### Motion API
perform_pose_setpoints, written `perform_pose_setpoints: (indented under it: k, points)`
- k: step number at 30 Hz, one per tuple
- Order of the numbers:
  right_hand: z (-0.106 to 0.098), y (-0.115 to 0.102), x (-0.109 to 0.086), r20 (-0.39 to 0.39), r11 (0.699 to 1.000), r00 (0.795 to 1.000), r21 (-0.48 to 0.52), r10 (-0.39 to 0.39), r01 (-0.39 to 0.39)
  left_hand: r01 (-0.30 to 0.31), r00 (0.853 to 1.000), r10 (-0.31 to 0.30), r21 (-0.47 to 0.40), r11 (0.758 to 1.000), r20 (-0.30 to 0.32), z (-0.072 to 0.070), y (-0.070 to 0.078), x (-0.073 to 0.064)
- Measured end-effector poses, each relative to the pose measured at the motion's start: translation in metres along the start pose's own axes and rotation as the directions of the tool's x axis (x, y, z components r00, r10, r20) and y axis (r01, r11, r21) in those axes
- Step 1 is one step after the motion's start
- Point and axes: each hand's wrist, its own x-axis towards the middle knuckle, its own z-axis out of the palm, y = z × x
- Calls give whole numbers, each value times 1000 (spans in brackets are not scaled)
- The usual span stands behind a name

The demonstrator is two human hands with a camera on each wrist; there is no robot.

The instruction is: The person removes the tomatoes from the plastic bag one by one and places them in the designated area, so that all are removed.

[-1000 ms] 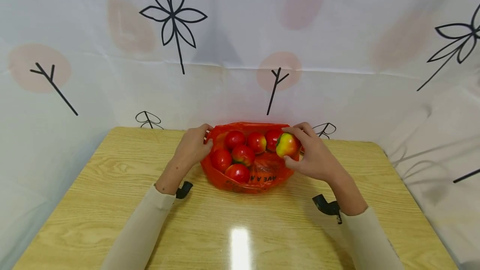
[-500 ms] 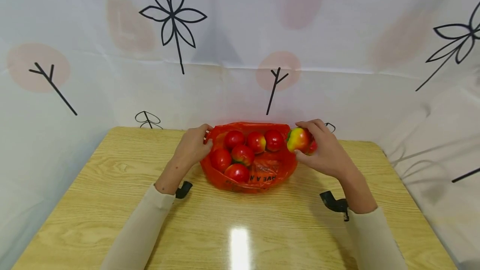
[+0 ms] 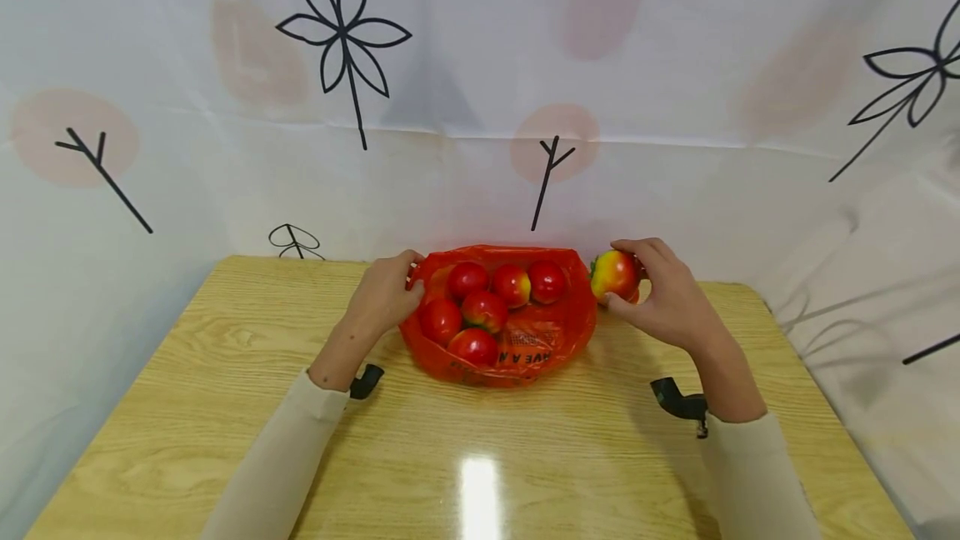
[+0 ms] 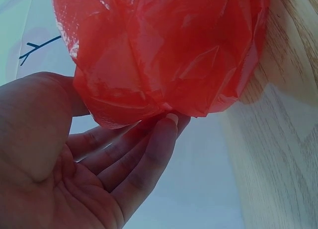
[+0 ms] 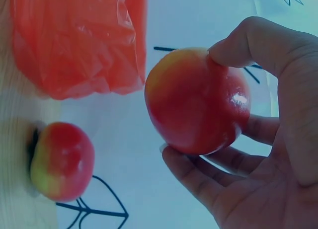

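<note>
A red plastic bag with an open mouth stands on the table, with several shiny red apples inside. My left hand grips the left rim of the bag; in the left wrist view its fingertips lie against the red plastic. Just right of the bag, my right hand holds a red and yellow apple between thumb and fingers. Another apple rests on the table below it in the right wrist view; in the head view the right hand and held apple mostly hide it.
The wood-grain table reaches back to a pale cloth printed with plant line drawings. Dark curved mounts sit by both wrists. Light glares off the table's front middle.
My right hand has carried its apple rightward, from over the bag's right side to past the rim. My left hand has stayed at the left rim.
</note>
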Motion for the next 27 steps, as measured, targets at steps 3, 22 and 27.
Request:
perform_pose_setpoints:
  k: [3,22,27]
  points:
    - [-3,2,-1,-7,1000,1000,-12,19,-19,5,1000,-5,0,1000,1,0,-1,0]
    - [-15,25,-6,-24,995,995,14,100,-100,3,1000,-3,-5,1000,6,1,-1,0]
    - [-16,32,-8,-36,995,994,-7,102,-102,1,1000,0,-3,1000,6,1,-1,0]
